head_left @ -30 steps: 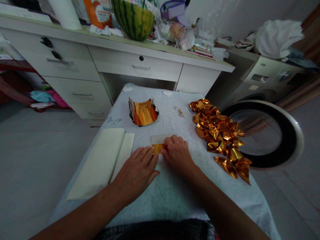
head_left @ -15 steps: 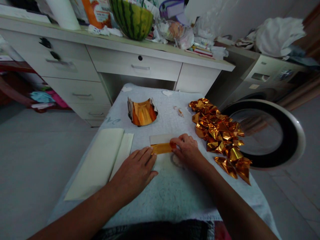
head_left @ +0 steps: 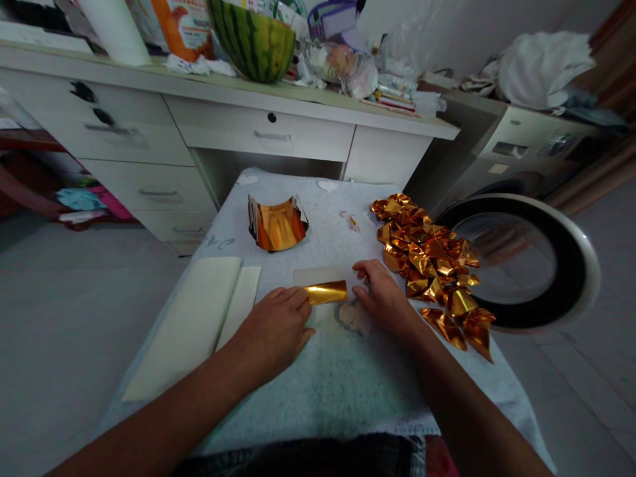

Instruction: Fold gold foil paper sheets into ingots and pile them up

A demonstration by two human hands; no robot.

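Observation:
A narrow strip of gold foil paper [head_left: 326, 292], rolled or folded over, lies crosswise in front of me with a pale sheet edge [head_left: 318, 274] behind it. My left hand [head_left: 281, 326] holds the strip's left end against the cloth, fingers together over it. Just off the strip's right end, my right hand [head_left: 380, 295] is open, thumb and fingers apart with nothing between them. To the right lies a heap of folded gold foil pieces [head_left: 432, 248]. A curved stack of gold foil sheets [head_left: 279, 225] stands beyond my left hand.
Folded cream paper [head_left: 186, 324] rests at the left of the cloth-covered table [head_left: 342, 391]. Small scraps [head_left: 352, 222] lie near the back. Behind are a white drawer desk [head_left: 268, 126] with a cut watermelon [head_left: 253, 43] and a washing machine with its round door [head_left: 521, 262] open.
My right hand has let go of the strip's right end and moved a little right, its fingers opening. My left hand stays on the left end. The view has shifted slightly.

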